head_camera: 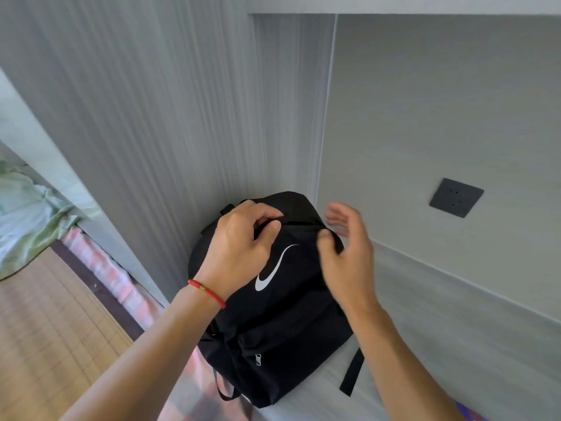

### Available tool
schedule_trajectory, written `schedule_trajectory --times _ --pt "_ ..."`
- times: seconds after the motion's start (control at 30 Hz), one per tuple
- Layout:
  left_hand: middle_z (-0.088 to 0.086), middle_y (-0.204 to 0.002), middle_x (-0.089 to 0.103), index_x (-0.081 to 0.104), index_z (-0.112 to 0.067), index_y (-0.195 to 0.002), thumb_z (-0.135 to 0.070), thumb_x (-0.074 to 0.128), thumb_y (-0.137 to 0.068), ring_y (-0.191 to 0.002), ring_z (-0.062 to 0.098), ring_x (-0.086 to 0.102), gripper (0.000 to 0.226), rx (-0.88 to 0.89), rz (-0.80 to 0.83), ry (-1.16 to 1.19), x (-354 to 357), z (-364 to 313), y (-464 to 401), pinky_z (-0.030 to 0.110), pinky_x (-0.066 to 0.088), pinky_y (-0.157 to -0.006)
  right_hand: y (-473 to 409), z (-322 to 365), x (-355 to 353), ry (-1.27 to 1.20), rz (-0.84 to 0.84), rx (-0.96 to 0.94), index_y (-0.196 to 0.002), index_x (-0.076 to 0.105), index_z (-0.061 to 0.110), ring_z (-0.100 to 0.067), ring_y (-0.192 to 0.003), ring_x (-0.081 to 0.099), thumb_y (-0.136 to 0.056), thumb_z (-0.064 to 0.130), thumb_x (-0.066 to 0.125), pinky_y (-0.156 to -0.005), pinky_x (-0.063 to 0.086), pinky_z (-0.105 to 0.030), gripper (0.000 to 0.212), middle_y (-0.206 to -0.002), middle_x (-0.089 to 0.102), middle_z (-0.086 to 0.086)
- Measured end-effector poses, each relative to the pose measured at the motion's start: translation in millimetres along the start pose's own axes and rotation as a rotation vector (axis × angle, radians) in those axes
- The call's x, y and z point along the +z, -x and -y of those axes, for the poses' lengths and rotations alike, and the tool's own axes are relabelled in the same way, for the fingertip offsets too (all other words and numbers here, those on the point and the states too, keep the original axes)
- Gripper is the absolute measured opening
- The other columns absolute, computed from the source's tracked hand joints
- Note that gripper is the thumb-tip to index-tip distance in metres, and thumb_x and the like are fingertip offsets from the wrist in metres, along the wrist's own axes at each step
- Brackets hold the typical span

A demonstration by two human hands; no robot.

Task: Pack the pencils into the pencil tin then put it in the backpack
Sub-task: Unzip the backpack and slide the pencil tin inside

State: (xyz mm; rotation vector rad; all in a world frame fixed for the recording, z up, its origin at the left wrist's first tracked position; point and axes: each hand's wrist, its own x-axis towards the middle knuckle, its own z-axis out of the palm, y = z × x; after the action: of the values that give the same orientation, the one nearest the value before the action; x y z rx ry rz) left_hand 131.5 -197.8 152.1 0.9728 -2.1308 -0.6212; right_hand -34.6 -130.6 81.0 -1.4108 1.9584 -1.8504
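A black backpack [282,323] with a white swoosh logo stands upright on a pale desk [440,344], leaning into the corner of the wall. My left hand [243,244], with a red cord on its wrist, pinches the fabric at the top of the backpack. My right hand [349,253] is at the bag's top right edge, blurred, thumb touching the fabric and fingers spread. No pencils and no pencil tin are in view.
A dark wall socket [456,197] sits on the back wall to the right. A shelf [394,4] runs overhead. At the left, below the desk edge, are a woven mat [51,329] and green bedding [24,214]. A purple item [470,413] peeks in at the bottom right.
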Motion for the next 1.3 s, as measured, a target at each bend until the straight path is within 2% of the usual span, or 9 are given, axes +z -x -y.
schedule_trajectory --times 0.1,0.27,0.43,0.67,0.73,0.93,1.1,1.2,1.3 --pt "-0.012 -0.081 0.069 0.072 -0.032 -0.099 -0.015 0.063 -0.091 -0.071 0.001 0.061 0.021 -0.09 0.147 0.199 -9.9 7.0 -5.4 0.014 0.048 -0.069 13.3 31.2 17.2 0.244 0.109 -0.307 -0.128 0.057 0.028 -0.008 -0.119 0.054 -0.089 0.02 0.064 -0.1 0.046 -0.027 0.041 -0.123 0.054 0.014" --pt "0.007 -0.097 0.076 0.076 -0.027 -0.098 -0.016 0.064 -0.091 -0.095 0.022 0.071 0.018 -0.294 0.311 0.542 -18.2 23.2 -12.0 0.043 0.055 -0.094 34.6 27.3 21.7 0.363 0.067 -0.309 -0.129 0.058 0.023 -0.008 -0.105 0.057 -0.094 0.012 0.063 -0.086 0.053 -0.023 0.037 -0.121 0.052 0.006" --pt "-0.006 -0.079 0.068 0.071 -0.03 -0.1 -0.011 0.064 -0.091 -0.072 0.001 0.06 0.023 0.002 0.15 0.142 -16.7 47.7 -33.0 0.014 0.046 -0.075 86.0 -13.9 -3.1 0.492 0.231 -0.302 -0.115 0.063 0.029 -0.001 -0.085 0.055 -0.085 0.006 0.055 -0.069 0.049 -0.014 0.038 -0.107 0.057 0.012" --pt "-0.006 -0.081 0.051 0.053 -0.018 -0.094 0.003 0.055 -0.085 -0.069 0.002 0.046 0.023 0.26 0.08 -0.001 -9.5 65.7 -50.3 0.021 0.04 -0.069 202.1 -89.0 -47.4 0.997 0.598 0.007 -0.082 0.078 0.031 -0.019 -0.095 0.068 -0.04 0.0 0.088 -0.094 0.044 -0.038 0.054 -0.088 0.069 0.014" --pt "-0.005 -0.083 0.052 0.055 -0.016 -0.088 0.004 0.055 -0.084 -0.067 0.005 0.044 0.021 0.291 0.055 -0.024 -5.4 68.0 -49.9 0.025 0.042 -0.067 213.4 -90.0 -42.4 1.011 0.586 0.108 -0.089 0.079 0.028 -0.023 -0.096 0.07 -0.045 -0.002 0.085 -0.093 0.052 -0.049 0.054 -0.094 0.071 0.01" --pt "-0.008 -0.097 0.051 0.058 -0.019 -0.098 0.001 0.06 -0.077 -0.073 0.004 0.045 0.029 0.296 0.078 -0.041 -2.1 70.2 -40.7 0.023 0.041 -0.073 188.7 -46.4 13.6 0.743 0.287 0.084 -0.117 0.06 0.028 -0.008 -0.114 0.053 -0.086 0.016 0.058 -0.101 0.045 -0.029 0.034 -0.123 0.055 0.012" --pt "-0.005 -0.134 0.055 0.058 -0.021 -0.124 0.012 0.05 -0.068 -0.108 0.017 0.051 0.066 0.417 0.197 -0.168 -15.8 72.6 -31.7 0.025 0.044 -0.091 154.4 -34.4 58.2 0.77 0.572 -0.035 -0.154 0.022 0.038 -0.013 -0.155 0.005 -0.101 0.041 0.036 -0.125 0.005 -0.043 0.055 -0.167 0.014 0.012" --pt "-0.006 -0.139 0.056 0.058 -0.02 -0.129 0.012 0.041 -0.069 -0.094 0.022 0.043 0.069 0.499 0.141 -0.383 -24.9 73.4 -33.4 0.043 0.054 -0.076 152.4 -48.6 62.1 0.866 0.714 0.005 -0.154 0.024 0.038 -0.017 -0.156 0.004 -0.1 0.048 0.03 -0.124 0.004 -0.054 0.055 -0.164 0.023 0.013" --pt "-0.004 -0.141 0.056 0.059 -0.016 -0.129 0.014 0.046 -0.071 -0.094 0.027 0.043 0.067 0.464 0.101 -0.518 -20.8 66.3 -28.0 0.048 0.051 -0.08 157.2 -63.2 46.5 0.916 0.754 0.077 -0.15 0.036 0.035 -0.018 -0.155 0.01 -0.1 0.049 0.028 -0.123 0.001 -0.058 0.053 -0.158 0.036 0.014"
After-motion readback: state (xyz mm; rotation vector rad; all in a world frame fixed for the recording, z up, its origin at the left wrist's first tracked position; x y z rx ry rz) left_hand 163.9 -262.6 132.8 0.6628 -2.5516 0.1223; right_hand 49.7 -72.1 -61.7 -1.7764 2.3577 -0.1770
